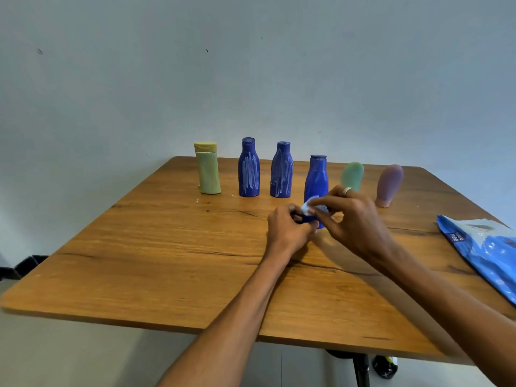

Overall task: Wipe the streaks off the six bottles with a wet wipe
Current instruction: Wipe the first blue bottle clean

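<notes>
The bottles [249, 169] stand in a row at the bench's [156, 247] far side; left fingers [300, 223] grasp something dark blue, right fingers [321, 203] pinch the wipe [310, 207]; better to turn it, rubbing firmly.

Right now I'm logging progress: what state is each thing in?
Yellow bottle: upright, faint streaks.
Two dark blue bottles: upright, heavily streaked.
Third blue bottle: tilted, gripped at base by left hand.
Wet wipe: pinched in right hand.
Green bottle, pink bottle: standing.
Wipes pack: lying flat.
</notes>
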Demonstrator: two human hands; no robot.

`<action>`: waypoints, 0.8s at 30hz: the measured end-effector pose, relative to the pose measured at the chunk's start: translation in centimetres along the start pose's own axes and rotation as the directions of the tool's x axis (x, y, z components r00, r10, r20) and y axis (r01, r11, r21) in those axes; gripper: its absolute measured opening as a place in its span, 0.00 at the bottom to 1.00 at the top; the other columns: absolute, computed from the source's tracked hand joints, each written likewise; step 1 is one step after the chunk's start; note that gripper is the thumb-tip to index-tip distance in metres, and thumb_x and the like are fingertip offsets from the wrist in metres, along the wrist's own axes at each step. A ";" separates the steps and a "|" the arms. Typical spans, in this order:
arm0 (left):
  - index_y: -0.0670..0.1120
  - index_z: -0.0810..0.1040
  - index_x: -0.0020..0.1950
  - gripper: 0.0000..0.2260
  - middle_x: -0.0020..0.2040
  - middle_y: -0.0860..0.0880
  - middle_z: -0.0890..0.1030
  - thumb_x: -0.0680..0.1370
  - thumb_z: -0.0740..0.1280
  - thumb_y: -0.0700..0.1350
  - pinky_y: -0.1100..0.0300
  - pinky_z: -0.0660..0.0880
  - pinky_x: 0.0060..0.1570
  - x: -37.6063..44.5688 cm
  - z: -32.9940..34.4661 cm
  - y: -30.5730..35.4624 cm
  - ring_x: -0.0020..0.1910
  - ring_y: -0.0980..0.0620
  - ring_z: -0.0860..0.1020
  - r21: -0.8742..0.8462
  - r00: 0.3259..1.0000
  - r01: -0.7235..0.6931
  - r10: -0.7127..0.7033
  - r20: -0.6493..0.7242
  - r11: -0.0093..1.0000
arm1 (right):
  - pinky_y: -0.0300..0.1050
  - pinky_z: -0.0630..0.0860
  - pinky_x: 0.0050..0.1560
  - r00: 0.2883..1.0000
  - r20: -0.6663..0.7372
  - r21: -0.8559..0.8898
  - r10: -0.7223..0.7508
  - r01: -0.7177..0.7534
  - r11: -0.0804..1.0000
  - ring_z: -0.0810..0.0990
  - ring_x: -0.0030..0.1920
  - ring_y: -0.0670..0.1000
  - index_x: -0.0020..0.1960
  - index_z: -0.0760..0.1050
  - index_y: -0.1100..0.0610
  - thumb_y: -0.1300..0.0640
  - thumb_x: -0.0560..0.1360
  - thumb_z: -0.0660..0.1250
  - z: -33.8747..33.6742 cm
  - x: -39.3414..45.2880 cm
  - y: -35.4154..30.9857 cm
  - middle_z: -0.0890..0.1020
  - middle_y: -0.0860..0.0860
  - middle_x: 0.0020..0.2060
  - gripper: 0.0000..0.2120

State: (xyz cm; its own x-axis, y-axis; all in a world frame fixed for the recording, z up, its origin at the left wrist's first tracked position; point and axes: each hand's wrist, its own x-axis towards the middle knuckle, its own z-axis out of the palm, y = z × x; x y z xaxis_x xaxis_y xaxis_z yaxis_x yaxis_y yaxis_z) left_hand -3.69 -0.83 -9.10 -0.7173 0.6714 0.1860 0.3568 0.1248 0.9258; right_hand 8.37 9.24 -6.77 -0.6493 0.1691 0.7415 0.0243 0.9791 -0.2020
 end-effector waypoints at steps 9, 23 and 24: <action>0.44 0.80 0.53 0.12 0.46 0.47 0.85 0.72 0.77 0.41 0.69 0.75 0.39 -0.5 -0.1 0.2 0.41 0.60 0.81 0.012 1.000 -0.016 0.016 0.003 1.000 | 0.24 0.73 0.41 0.953 -0.259 -0.015 0.154 -0.164 0.986 0.82 0.37 0.46 0.54 0.86 0.56 0.56 0.76 0.75 -3.1 4.3 -0.5 0.83 0.52 0.45 0.08; 0.43 0.81 0.54 0.11 0.44 0.46 0.86 0.73 0.76 0.40 0.72 0.74 0.35 -0.6 -0.1 0.3 0.34 0.64 0.82 -0.036 1.000 0.013 -0.013 -0.017 0.999 | 0.47 0.84 0.44 0.957 -0.230 -0.005 0.175 -0.181 0.983 0.83 0.40 0.49 0.58 0.85 0.58 0.55 0.77 0.74 -2.5 5.6 -1.1 0.81 0.54 0.47 0.11; 0.43 0.80 0.54 0.11 0.45 0.46 0.85 0.73 0.76 0.39 0.74 0.74 0.33 -0.6 -0.1 0.3 0.33 0.66 0.82 -0.039 1.000 0.017 -0.017 -0.018 0.999 | 0.47 0.84 0.45 0.950 -0.239 0.016 0.201 -0.203 0.979 0.83 0.41 0.50 0.58 0.85 0.57 0.55 0.77 0.74 -2.4 5.9 -1.1 0.81 0.54 0.47 0.12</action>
State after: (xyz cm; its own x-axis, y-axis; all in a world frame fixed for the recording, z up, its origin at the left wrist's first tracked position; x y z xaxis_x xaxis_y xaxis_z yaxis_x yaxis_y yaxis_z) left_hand -3.23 -1.32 -8.92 -0.7342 0.6557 0.1758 0.3212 0.1074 0.9409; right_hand 6.33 9.39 -0.64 -0.4307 0.3842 0.8167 0.1436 0.9225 -0.3582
